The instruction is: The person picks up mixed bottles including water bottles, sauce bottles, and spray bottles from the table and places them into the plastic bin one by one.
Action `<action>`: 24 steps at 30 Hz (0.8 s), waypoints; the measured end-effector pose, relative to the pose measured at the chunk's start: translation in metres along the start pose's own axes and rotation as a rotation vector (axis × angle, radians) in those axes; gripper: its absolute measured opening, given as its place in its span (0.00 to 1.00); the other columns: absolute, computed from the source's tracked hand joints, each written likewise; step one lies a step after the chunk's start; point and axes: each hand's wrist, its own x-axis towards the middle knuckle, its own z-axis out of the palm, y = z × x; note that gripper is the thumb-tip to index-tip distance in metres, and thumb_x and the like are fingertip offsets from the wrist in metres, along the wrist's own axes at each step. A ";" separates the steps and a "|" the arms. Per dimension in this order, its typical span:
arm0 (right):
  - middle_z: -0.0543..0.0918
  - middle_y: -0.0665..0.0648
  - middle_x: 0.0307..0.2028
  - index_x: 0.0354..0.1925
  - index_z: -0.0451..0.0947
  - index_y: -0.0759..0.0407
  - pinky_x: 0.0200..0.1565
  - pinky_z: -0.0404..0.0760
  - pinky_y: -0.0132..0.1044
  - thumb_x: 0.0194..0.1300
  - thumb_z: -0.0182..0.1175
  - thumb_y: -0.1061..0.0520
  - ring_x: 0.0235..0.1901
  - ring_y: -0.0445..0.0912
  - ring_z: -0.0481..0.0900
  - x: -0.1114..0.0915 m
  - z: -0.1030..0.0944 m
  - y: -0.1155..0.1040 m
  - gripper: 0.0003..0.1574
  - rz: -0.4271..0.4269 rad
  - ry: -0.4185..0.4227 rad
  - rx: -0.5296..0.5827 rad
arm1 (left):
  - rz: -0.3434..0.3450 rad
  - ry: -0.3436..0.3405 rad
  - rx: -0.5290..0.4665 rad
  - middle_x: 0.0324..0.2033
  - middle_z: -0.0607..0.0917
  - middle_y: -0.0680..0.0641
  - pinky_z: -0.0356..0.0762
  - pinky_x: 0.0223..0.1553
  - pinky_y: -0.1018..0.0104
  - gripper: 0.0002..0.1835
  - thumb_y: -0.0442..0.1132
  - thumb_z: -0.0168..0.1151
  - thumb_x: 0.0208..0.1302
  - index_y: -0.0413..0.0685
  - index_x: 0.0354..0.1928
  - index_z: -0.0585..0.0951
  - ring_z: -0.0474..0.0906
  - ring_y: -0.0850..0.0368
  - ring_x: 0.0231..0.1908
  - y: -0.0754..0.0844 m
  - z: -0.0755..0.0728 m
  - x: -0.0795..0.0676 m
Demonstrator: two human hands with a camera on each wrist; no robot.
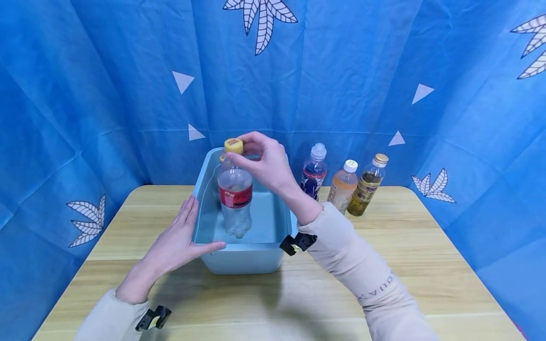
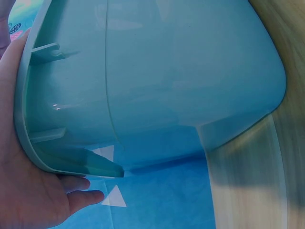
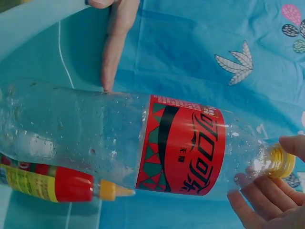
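My right hand pinches the yellow cap of a clear plastic cola bottle with a red label. The bottle stands nearly upright inside a light blue tub, and its bottom overlaps the tub's floor in the head view. Drops cling to its inner wall. At the tub's near left corner is my left hand, fingers straight along the outer side and thumb spread over the front rim. A smaller red and yellow bottle with a pointed yellow tip is beside the cola bottle, mostly hidden behind it in the head view.
Right of the tub stand a dark-labelled bottle, a white-capped orange-topped bottle and a gold-capped bottle of brownish liquid. All are on a wooden table. A blue patterned curtain hangs along the back and sides.
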 end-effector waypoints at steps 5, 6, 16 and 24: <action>0.82 0.54 0.38 0.44 0.74 0.61 0.43 0.75 0.32 0.55 0.62 0.56 0.37 0.39 0.79 0.001 0.010 0.006 0.18 0.041 -0.030 -0.022 | 0.001 -0.003 -0.011 0.67 0.37 0.39 0.57 0.50 0.35 0.65 0.75 0.54 0.38 0.44 0.68 0.35 0.39 0.37 0.64 -0.001 0.000 0.000; 0.82 0.54 0.39 0.44 0.74 0.61 0.42 0.76 0.31 0.55 0.62 0.56 0.37 0.39 0.79 0.001 0.012 0.007 0.18 0.047 -0.035 -0.019 | 0.000 -0.004 -0.014 0.67 0.37 0.40 0.58 0.50 0.35 0.65 0.75 0.54 0.38 0.45 0.68 0.35 0.39 0.38 0.64 -0.001 0.000 0.000; 0.81 0.55 0.38 0.44 0.73 0.61 0.38 0.76 0.27 0.55 0.63 0.55 0.37 0.40 0.79 0.002 0.028 0.016 0.19 0.109 -0.085 -0.064 | 0.011 0.009 -0.024 0.67 0.38 0.39 0.59 0.49 0.35 0.64 0.73 0.55 0.39 0.45 0.68 0.34 0.40 0.37 0.64 0.000 -0.002 0.000; 0.81 0.55 0.38 0.43 0.73 0.61 0.37 0.76 0.25 0.54 0.63 0.56 0.36 0.40 0.79 0.001 0.039 0.021 0.18 0.152 -0.103 -0.080 | 0.001 -0.008 -0.011 0.67 0.38 0.38 0.58 0.50 0.35 0.64 0.73 0.55 0.40 0.42 0.67 0.36 0.38 0.38 0.64 0.001 -0.002 -0.002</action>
